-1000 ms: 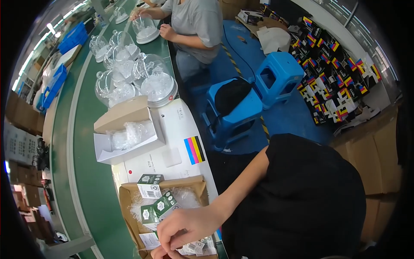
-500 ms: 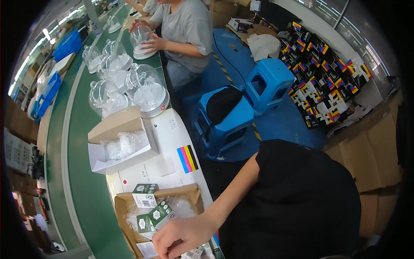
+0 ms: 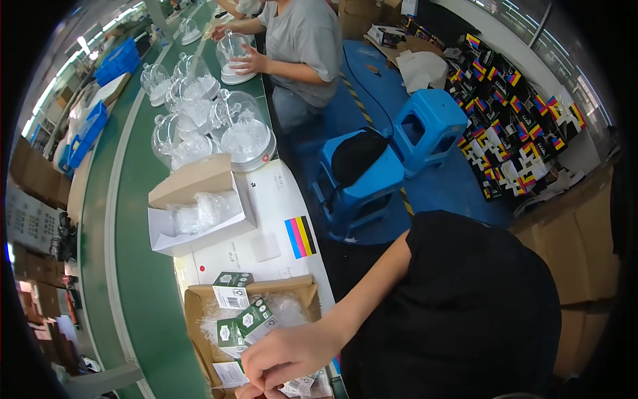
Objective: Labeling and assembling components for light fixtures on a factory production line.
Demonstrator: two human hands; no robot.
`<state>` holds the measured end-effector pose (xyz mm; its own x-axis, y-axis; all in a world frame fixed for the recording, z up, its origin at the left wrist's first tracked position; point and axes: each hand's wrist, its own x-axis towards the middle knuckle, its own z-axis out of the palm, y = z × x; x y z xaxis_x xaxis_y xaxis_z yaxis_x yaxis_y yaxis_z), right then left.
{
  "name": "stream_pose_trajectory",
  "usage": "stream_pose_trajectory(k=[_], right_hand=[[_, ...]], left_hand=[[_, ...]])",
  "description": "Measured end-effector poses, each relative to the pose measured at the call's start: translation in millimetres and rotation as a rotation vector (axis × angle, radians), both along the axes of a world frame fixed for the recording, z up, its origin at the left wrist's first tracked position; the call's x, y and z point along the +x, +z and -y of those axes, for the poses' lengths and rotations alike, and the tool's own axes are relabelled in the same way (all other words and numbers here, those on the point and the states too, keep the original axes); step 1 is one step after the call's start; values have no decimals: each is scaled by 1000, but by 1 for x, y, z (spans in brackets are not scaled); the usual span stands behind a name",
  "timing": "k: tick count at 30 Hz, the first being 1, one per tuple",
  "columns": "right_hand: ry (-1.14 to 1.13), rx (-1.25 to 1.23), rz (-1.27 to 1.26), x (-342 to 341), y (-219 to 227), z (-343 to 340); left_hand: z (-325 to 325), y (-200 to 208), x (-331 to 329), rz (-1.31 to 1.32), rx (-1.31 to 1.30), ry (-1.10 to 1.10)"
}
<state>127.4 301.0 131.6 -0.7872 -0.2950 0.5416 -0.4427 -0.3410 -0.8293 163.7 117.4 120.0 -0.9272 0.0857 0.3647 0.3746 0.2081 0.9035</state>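
My right hand (image 3: pixel 296 356) hangs over the near end of a shallow cardboard tray (image 3: pixel 193 326), its fingers curled and pressed together. What they pinch, if anything, is hidden. Fingertips (image 3: pixel 251 392) at the lower edge, just under it, may belong to my left hand, which is otherwise cut off. Beside the right hand lie small green and white boxes: one (image 3: pixel 230 336), a tilted one (image 3: pixel 258 318) and one at the tray's far side (image 3: pixel 232 292). Clear plastic (image 3: pixel 282 312) fills the space around them. More small white packs (image 3: pixel 312 386) show beneath my wrist.
A white open carton (image 3: pixel 199 229) with bubble-wrapped contents stands farther up the bench. Several clear glass domes (image 3: pixel 246 130) on bases stand beyond it. A co-worker in grey (image 3: pixel 302 46) handles another dome (image 3: pixel 232 56). Blue stools (image 3: pixel 362 189) and stacked black cartons (image 3: pixel 512 120) are to the right.
The whole view has shifted slightly, so the scene sits farther right. My right hand stays by the tray, its fingers drawn closer together, and fingertips now show below it.
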Motion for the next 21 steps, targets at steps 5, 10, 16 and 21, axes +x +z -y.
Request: stream_pose_trajectory(k=[5, 10, 16, 21], right_hand=[[-10, 24, -75, 0, -6, 2], [31, -33, 53, -1, -12, 5], [-30, 178, -94, -4, 0, -3], [124, 211, 199, 0, 23, -11]], left_hand=[[-5, -7, 0, -43, 45, 48], [-1, -5, -3, 17, 96, -1], [26, -23, -17, -27, -180, -191], [-14, 27, -4, 172, -341, 62]])
